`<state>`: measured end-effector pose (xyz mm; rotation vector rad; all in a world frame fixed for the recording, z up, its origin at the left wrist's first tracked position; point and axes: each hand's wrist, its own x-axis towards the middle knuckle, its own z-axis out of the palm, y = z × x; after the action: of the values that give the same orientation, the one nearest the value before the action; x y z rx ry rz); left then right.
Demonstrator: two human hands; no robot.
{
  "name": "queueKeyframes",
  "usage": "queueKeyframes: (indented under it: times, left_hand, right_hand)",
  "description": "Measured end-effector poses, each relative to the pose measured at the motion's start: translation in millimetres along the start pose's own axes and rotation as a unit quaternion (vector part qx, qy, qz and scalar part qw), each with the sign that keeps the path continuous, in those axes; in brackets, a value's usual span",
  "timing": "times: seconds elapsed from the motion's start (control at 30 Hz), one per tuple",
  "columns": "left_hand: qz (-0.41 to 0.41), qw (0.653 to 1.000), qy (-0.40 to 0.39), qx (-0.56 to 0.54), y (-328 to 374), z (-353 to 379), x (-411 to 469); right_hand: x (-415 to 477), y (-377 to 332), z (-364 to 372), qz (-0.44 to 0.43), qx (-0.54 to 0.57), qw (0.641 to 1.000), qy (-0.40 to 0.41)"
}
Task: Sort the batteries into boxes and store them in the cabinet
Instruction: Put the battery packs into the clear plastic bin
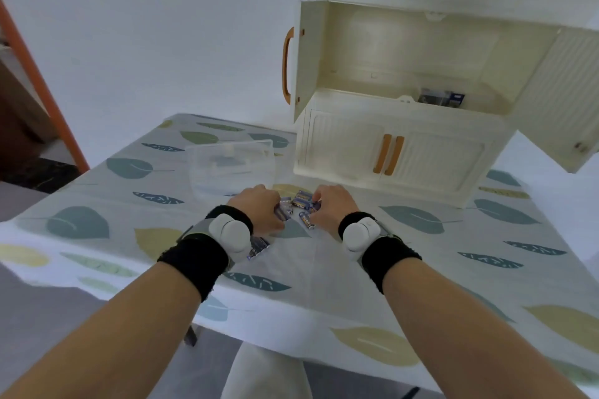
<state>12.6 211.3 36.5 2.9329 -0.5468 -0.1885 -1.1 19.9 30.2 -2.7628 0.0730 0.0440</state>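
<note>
Several blue batteries [301, 201] lie in a loose pile on the leaf-print tablecloth. My left hand [259, 207] curls around the pile's left side, fingers closed on some batteries. On the pile's right side my right hand [334, 204] has its fingers bent onto batteries. One battery [306, 220] lies between my wrists, and a few more batteries [258, 247] sit under my left wrist. A clear plastic box [231, 165] stands just behind my left hand. The cream cabinet [405, 152] stands at the back right, its middle compartment open, with a filled box [440, 97] inside.
The cabinet's open left door [303, 61] with an orange handle juts toward the table, and the right door [564, 97] swings out at the far right. A chair back [262, 372] is below the table's near edge [291, 311]. An orange-framed doorway [39, 87] is on the left.
</note>
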Motion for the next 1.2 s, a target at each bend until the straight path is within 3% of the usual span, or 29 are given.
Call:
queueKeyframes:
  times: [0.2, 0.33, 0.5, 0.6, 0.73, 0.83, 1.03, 1.2]
  left_hand:
    - [-0.04, 0.994, -0.096, -0.014, -24.7, 16.1, -20.4]
    - [-0.053, 0.995, -0.079, -0.004, -26.8, 27.0, -26.5]
    - [0.005, 0.999, -0.051, -0.013, -22.3, 22.0, -19.7]
    - [0.026, 0.998, 0.001, -0.059, -25.2, -5.0, -13.4]
    - [0.056, 0.979, 0.164, -0.108, -33.4, -69.5, 11.1]
    - [0.008, 0.973, 0.214, -0.086, -49.0, -107.1, 38.2]
    - [-0.075, 0.985, 0.151, -0.027, -74.6, -117.0, 82.7]
    - [-0.049, 0.992, 0.113, 0.003, -75.6, -104.1, 82.9]
  right_hand:
    - [3.8, -18.0, 26.3, -0.013, -0.053, 0.998, -0.025]
    - [4.3, -17.8, 35.4, 0.04, -0.069, 0.997, -0.025]
    - [5.2, -13.5, 27.4, 0.037, -0.042, 0.998, -0.025]
    - [6.1, -10.0, 23.6, 0.034, -0.034, 0.999, -0.024]
    - [10.4, -9.3, 22.3, 0.034, -0.025, 0.999, -0.016]
    - [16.0, -8.8, 20.7, 0.033, -0.013, 0.999, -0.016]
    - [30.0, -7.3, 12.6, 0.034, -0.004, 0.999, 0.002]
    - [44.4, -19.4, -4.7, 0.014, 0.037, 0.997, 0.071]
